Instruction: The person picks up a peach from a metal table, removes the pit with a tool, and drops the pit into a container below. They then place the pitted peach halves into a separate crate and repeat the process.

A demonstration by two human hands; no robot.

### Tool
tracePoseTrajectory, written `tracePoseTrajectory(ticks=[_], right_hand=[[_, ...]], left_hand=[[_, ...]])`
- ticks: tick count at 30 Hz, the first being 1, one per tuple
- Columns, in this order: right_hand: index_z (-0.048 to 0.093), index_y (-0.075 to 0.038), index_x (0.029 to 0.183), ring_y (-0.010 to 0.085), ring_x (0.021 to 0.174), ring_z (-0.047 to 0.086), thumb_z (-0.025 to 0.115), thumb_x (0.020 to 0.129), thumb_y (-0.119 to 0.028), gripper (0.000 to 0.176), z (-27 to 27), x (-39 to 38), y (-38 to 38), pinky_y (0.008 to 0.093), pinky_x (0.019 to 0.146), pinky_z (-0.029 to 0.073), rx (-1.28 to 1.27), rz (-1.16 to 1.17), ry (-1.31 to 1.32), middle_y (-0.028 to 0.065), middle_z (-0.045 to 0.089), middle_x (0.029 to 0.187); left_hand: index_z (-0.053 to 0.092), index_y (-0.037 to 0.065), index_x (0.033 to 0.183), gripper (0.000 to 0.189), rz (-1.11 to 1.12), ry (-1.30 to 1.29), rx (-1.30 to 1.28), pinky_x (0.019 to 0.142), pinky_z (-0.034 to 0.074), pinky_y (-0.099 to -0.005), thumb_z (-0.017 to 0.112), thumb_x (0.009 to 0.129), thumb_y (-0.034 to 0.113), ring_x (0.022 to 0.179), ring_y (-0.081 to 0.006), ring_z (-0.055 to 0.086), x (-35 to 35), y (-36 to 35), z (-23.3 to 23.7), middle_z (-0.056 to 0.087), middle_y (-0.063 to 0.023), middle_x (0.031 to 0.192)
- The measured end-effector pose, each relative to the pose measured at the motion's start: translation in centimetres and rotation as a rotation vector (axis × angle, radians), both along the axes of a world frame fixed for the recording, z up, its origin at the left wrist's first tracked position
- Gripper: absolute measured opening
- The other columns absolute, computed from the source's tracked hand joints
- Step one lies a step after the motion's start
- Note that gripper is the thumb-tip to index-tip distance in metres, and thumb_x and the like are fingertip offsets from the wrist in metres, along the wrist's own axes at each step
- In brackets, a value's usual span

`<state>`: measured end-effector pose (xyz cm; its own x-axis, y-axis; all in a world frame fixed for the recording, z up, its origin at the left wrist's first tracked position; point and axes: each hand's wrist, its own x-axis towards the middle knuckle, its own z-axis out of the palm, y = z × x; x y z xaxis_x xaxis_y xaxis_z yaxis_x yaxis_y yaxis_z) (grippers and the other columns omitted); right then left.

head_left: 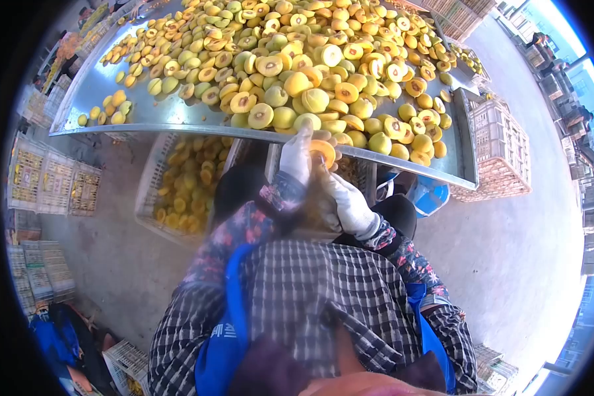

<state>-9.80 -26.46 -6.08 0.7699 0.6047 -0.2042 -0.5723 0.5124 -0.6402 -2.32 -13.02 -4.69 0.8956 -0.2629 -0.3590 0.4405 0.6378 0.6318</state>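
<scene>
My left hand [296, 157], in a white glove, is closed around a halved yellow peach [321, 151] at the front edge of the metal table. The cut orange face of the peach is turned toward me. My right hand [352, 206], also gloved in white, is just below and to the right, its fingers closed. A thin, dark tool [324, 162] reaches from the right fingers to the cut face; its exact kind is hard to make out. More peach halves [261, 115] lie heaped on the table close beyond my hands.
The metal table [178, 127] has a raised front rim. Beneath it, left of my knees, stands a crate [153, 173] of peach pieces. A stacked crate [501, 145] is at the right corner, near a blue bag or bucket [429, 196]. More crates [49, 173] line the left.
</scene>
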Motion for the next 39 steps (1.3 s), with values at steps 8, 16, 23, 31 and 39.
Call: tracePoseTrajectory(ticks=[8,16,23,31,39], right_hand=[[0.043,0.001,0.135,0.01,0.111,0.05,0.05,0.098,-0.03,0.049,0.3,-0.7,0.8,0.0259,0.098,0.038,-0.097,-0.215,-0.12,0.0029,0.053,0.123],[0.047,-0.001,0.121,0.0121,0.063,0.052,0.048,0.097,-0.041,0.046,0.7,-0.9,-1.3,0.0235,0.057,0.045,-0.032,-0.169,-0.24,0.0039,0.055,0.084],[0.047,-0.004,0.121,0.0154,0.062,0.057,0.049,0.098,-0.029,0.034,-3.2,-2.6,-7.0,0.025,0.052,0.044,-0.888,0.065,-0.556,0.0089,0.058,0.079],[0.039,-0.004,0.13,0.041,0.092,0.06,0.054,0.089,-0.015,0.044,-3.6,-3.7,-5.5,0.0438,0.078,0.049,-1.349,-0.002,-0.832,0.023,0.063,0.101],[0.044,0.001,0.119,0.0382,0.087,0.062,0.056,0.092,-0.017,0.034,-3.5,-3.7,-5.1,0.0398,0.073,0.049,-1.31,-0.132,-0.952,0.0235,0.061,0.092]], left_hand=[[0.053,0.003,0.108,0.055,-0.028,0.048,-0.014,0.058,0.057,-0.0407,0.057,0.088,0.054,0.072,-0.0314,0.066,-0.1,-0.3,2.1,0.062,-0.0163,0.096],[0.053,0.006,0.114,0.056,0.094,0.167,-0.224,0.07,0.055,-0.0457,0.057,0.088,0.055,0.081,-0.0325,0.064,0.3,-0.1,3.2,0.06,-0.0133,0.107],[0.058,-0.001,0.117,0.028,0.245,-0.684,1.016,0.084,0.052,-0.0297,0.054,0.094,0.015,0.093,-0.0211,0.065,-0.2,12.9,0.5,0.065,-0.0144,0.106],[0.056,0.006,0.122,0.042,0.226,-0.911,1.566,0.097,0.044,-0.0376,0.065,0.083,0.016,0.113,-0.0319,0.055,2.7,15.8,0.2,0.056,-0.0174,0.124],[0.056,0.012,0.123,0.059,-0.502,-0.674,2.037,0.093,0.046,-0.0402,0.069,0.073,0.042,0.111,-0.0286,0.057,10.3,11.4,2.8,0.058,-0.0106,0.121]])
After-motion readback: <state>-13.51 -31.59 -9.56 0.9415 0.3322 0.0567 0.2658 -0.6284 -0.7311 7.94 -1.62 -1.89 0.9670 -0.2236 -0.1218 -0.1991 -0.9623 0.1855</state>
